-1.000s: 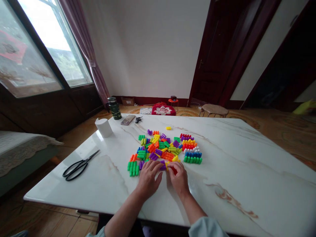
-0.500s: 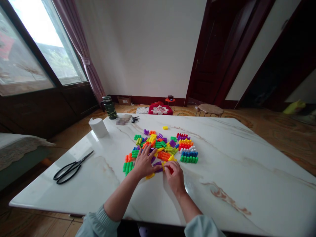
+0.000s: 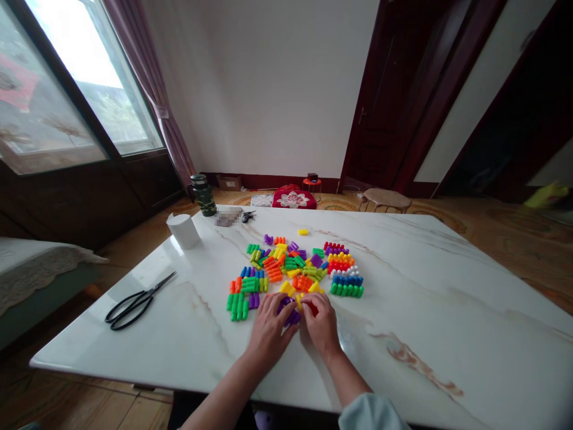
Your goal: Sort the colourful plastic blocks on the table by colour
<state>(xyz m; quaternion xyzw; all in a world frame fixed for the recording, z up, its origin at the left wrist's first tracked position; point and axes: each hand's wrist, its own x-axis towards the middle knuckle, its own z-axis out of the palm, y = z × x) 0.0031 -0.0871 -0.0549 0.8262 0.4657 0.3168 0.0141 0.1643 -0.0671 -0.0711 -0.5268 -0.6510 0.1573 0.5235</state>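
Observation:
My left hand (image 3: 268,328) curls its fingers and thumb around purple building blocks (image 3: 290,312) at the near side of a colourful pile. Close beside it, my right hand (image 3: 321,322) pinches a small yellow building block (image 3: 299,301) at its fingertips, and a bit of red shows under those fingers. Beyond both hands lie loose plastic blocks: a green group (image 3: 237,307), orange ones (image 3: 273,269) and yellow ones, among other colours. To the right, joined blocks form neat rows, with a green row (image 3: 347,290) nearest. My fingers partly hide the held blocks.
Black-handled scissors (image 3: 138,301) lie on the left of the white marble-patterned table (image 3: 403,263). Behind them stand a paper roll (image 3: 183,232) and a camouflage bottle (image 3: 203,196), with keys (image 3: 248,216) nearby. One yellow block (image 3: 303,232) sits apart at the back.
My left hand has come off the middle of the pile, moved toward me and closed around the purple blocks. My right hand stays at the yellow block. The view has shifted slightly.

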